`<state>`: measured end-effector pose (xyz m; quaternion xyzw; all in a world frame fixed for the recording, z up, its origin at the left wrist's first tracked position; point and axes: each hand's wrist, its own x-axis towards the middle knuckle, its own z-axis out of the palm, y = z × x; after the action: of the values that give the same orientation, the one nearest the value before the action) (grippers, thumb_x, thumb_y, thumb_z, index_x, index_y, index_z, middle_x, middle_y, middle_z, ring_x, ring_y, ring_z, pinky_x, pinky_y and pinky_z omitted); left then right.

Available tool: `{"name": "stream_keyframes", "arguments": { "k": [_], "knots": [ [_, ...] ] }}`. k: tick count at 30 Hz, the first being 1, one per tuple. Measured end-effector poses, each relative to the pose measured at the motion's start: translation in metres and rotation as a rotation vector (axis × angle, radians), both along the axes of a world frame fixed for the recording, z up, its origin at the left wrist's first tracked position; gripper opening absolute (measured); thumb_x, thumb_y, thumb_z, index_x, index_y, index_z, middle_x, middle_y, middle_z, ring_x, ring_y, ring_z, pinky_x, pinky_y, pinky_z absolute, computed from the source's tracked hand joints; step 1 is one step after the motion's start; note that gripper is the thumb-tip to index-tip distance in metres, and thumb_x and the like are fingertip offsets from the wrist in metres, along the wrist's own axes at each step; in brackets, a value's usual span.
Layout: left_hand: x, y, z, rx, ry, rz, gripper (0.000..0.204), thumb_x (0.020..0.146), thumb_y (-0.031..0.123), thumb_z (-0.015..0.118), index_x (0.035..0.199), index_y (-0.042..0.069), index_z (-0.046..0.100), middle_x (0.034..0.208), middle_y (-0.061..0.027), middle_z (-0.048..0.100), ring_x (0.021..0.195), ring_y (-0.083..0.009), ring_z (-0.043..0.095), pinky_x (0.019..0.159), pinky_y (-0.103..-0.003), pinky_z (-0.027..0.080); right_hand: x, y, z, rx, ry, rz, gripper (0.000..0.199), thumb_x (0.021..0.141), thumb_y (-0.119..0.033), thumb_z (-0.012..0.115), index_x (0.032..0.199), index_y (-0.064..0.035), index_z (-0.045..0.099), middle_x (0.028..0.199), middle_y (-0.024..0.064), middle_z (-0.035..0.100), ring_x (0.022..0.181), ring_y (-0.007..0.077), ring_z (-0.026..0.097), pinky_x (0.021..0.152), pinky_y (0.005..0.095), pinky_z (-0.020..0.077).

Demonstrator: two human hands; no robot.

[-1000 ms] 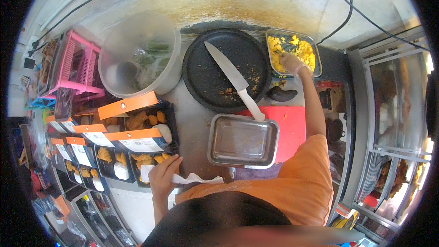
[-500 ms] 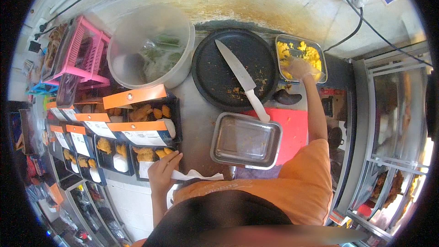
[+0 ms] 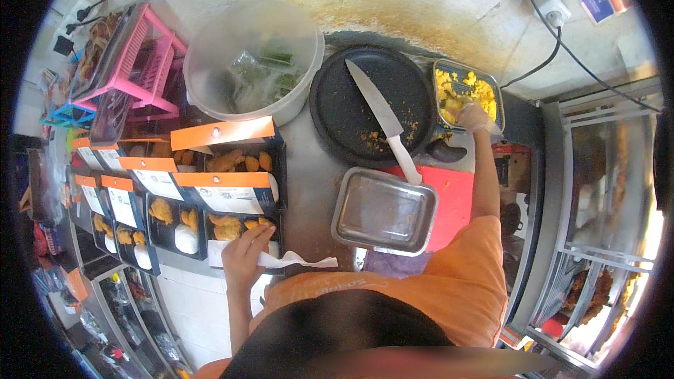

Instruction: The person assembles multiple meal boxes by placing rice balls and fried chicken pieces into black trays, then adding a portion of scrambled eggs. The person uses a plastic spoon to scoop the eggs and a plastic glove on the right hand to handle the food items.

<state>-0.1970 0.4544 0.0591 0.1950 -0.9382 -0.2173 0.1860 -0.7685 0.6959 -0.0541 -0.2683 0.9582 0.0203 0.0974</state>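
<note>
My right hand [image 3: 476, 116], in a clear glove, reaches into a metal tray of yellow food [image 3: 466, 92] at the far right and closes on some of it. My left hand [image 3: 246, 253] rests on the near edge of a black meal box [image 3: 239, 228] holding fried pieces, pinching a white paper napkin [image 3: 298, 261]. Several more black meal boxes with orange lids [image 3: 158, 186] stand in rows to the left. A knife [image 3: 382, 119] lies across a round black pan [image 3: 372, 105].
An empty steel tray [image 3: 382, 212] sits on a red board [image 3: 456, 196] in front of me. A large clear tub with greens [image 3: 253, 63] stands at the back, a pink rack [image 3: 133, 63] to its left. A glass display case [image 3: 604, 238] is on the right.
The view has shifted slightly. My right hand stays in the yellow food tray and my left hand stays on the meal box with the napkin.
</note>
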Motion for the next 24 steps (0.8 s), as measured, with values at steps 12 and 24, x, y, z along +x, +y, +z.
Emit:
{"name": "stream_keyframes", "arguments": {
  "k": [12,24],
  "knots": [
    [0.026,-0.006,0.001,-0.028,0.020,0.080,0.034,0.066,-0.001,0.067,0.099,0.005,0.068,0.102,-0.0073,0.067,0.074,-0.0225,0.066,0.060,-0.031,0.051,-0.003,-0.032,0.011,0.275,-0.126,0.315,0.056,0.082,-0.042,0.062,0.120,-0.0019,0.052,0.102,0.0240,0.066,0.096,0.0373,0.064,0.080,0.0428,0.0508],
    [0.027,-0.005,0.000,-0.049,0.016,0.070,0.040,0.063,0.000,0.066,0.103,0.007,0.068,0.104,-0.0063,0.066,0.074,-0.0230,0.065,0.061,-0.033,0.051,-0.026,0.021,-0.036,0.153,0.158,0.032,0.043,0.083,-0.045,0.059,0.105,-0.0089,0.066,0.090,0.0190,0.068,0.087,0.0319,0.066,0.074,0.0465,0.0503]
  ]
}}
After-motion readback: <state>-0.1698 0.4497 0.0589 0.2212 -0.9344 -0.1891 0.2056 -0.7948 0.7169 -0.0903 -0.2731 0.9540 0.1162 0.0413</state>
